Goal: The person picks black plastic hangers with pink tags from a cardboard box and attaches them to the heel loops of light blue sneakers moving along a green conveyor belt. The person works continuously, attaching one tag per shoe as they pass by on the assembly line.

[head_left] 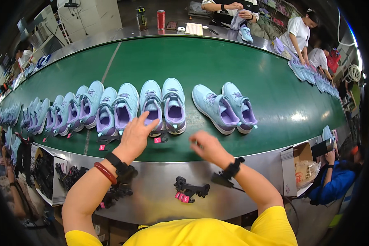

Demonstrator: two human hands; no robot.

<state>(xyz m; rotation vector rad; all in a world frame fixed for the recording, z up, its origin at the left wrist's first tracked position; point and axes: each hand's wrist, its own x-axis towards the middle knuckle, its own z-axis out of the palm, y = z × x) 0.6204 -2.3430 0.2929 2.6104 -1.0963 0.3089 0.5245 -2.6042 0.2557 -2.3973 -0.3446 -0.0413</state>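
Note:
My left hand (pixel 134 137), fingers spread, is over the heel end of a light-blue sneaker (pixel 151 96) with purple lining. Its pair mate (pixel 174 102) stands close on the right. A black plastic shoe hanger (pixel 164 132) with a pink tag lies across the heels of this pair. My right hand (pixel 208 148) hovers near the belt's front edge, thumb and fingers loosely bent and apart, with nothing visible in it. Ahead and to its right stand two more sneakers, a left one (pixel 212 107) and a right one (pixel 239 104), with no hanger showing on them.
The green conveyor belt (pixel 151 57) carries several tagged sneaker pairs to the left. On the steel ledge (pixel 151 192) lie black hangers (pixel 191 189). A carton of black hangers (pixel 47 176) is at left; another carton (pixel 297 172) at right. Co-workers sit around the belt.

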